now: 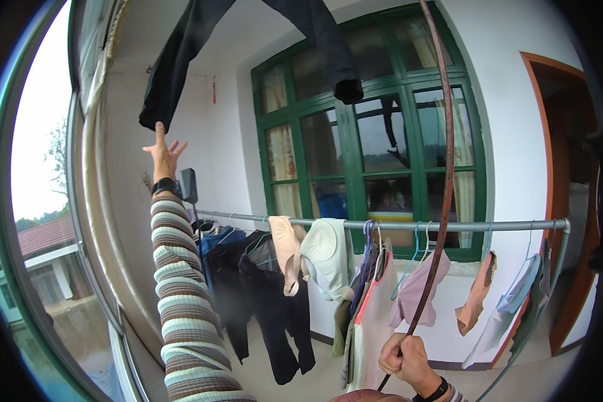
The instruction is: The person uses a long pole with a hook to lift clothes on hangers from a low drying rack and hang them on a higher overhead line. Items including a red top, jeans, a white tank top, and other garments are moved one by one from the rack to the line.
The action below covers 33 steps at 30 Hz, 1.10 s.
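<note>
A pair of dark trousers (181,55) hangs overhead, its upper end cut off by the top of the picture. My left hand (166,158) is raised towards one trouser leg with its fingers spread. Its longest-reaching finger overlaps the hem; whether it touches the cloth I cannot tell. Low on the right, my right hand (407,357) is closed around a long, thin reddish-brown pole (446,125). The pole runs up past the top edge, and what its upper end meets is out of view.
A grey metal clothes rail (462,227) crosses ahead, hung with dark trousers (271,311), a pale green bra (326,259) and several other garments on hangers. Behind it is a green-framed window (352,135). A curtain (93,166) and glass panes line the left; a doorway (565,201) stands right.
</note>
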### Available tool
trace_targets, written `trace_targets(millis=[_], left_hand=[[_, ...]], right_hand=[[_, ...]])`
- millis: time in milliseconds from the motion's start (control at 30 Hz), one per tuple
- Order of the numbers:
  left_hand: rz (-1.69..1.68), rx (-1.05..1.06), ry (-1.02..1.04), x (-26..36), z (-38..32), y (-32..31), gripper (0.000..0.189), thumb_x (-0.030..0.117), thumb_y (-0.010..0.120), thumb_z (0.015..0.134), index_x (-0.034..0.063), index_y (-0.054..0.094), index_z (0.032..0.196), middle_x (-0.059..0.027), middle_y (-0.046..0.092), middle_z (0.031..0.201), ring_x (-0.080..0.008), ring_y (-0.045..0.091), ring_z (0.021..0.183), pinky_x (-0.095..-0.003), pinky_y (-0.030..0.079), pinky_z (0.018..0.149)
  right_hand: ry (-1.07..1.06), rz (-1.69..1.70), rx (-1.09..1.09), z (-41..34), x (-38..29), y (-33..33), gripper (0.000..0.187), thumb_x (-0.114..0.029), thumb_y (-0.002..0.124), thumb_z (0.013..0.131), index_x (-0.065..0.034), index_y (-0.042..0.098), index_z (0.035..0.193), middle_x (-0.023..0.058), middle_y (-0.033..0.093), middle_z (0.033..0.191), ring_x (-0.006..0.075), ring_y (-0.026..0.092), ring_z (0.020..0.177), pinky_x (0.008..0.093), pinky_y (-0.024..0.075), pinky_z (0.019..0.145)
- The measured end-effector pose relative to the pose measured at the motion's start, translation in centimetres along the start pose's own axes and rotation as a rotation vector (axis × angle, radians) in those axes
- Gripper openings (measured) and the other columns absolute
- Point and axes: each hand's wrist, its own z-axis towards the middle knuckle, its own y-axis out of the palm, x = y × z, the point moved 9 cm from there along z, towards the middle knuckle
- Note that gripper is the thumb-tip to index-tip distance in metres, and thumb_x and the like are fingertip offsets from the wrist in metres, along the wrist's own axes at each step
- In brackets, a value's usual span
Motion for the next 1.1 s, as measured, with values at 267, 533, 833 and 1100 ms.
trace_targets(millis=[267, 533, 833, 1100], left_hand=[[-0.104, -0.036, 0.153, 3.3, 1.8, 7.8, 0.047, 0.022, 0.069, 0.083, 0.0018, 0.047, 0.119, -0.0142, 0.058, 0.103, -0.0273, 0.061, 0.082, -0.0365, 0.057, 0.055], [0.209, 0.01, 0.385, 4.6, -2.2, 11.8, 0.042, 0.028, 0.072, 0.08, -0.0056, 0.062, 0.102, -0.009, 0.062, 0.089, -0.0199, 0.059, 0.07, -0.0352, 0.049, 0.043], [0.278, -0.307, 0.181, -4.7, -13.7, 8.6, 0.045, 0.019, 0.072, 0.08, -0.0024, 0.05, 0.113, -0.0145, 0.063, 0.093, -0.0218, 0.066, 0.07, -0.0252, 0.054, 0.057], [0.433, -0.656, -0.207, -13.4, -34.6, 5.7, 0.022, 0.02, 0.056, 0.092, -0.0013, 0.061, 0.097, -0.0065, 0.063, 0.083, -0.0089, 0.058, 0.064, -0.0222, 0.048, 0.058]], right_hand=[[-0.032, -0.04, 0.061, -0.8, 0.3, -1.3, 0.056, -0.047, 0.032, 0.098, 0.0034, 0.053, 0.086, -0.0055, 0.019, 0.049, 0.0068, 0.016, 0.041, 0.0266, 0.0159, 0.039], [-0.036, 0.035, 0.081, -1.3, 0.5, -1.8, 0.053, -0.043, 0.035, 0.098, 0.0042, 0.053, 0.083, -0.0014, 0.033, 0.055, 0.0091, 0.028, 0.046, 0.0262, 0.0237, 0.043], [0.079, -0.165, 0.25, -5.8, -0.2, -4.5, 0.066, -0.058, 0.033, 0.093, 0.004, 0.054, 0.083, -0.0042, 0.031, 0.054, 0.0065, 0.026, 0.047, 0.0238, 0.0216, 0.045], [0.073, -0.267, 0.299, -9.2, -3.3, -6.5, 0.061, -0.057, 0.031, 0.093, -0.0007, 0.048, 0.076, -0.0054, 0.021, 0.049, 0.0071, 0.018, 0.041, 0.0254, 0.0181, 0.04]])
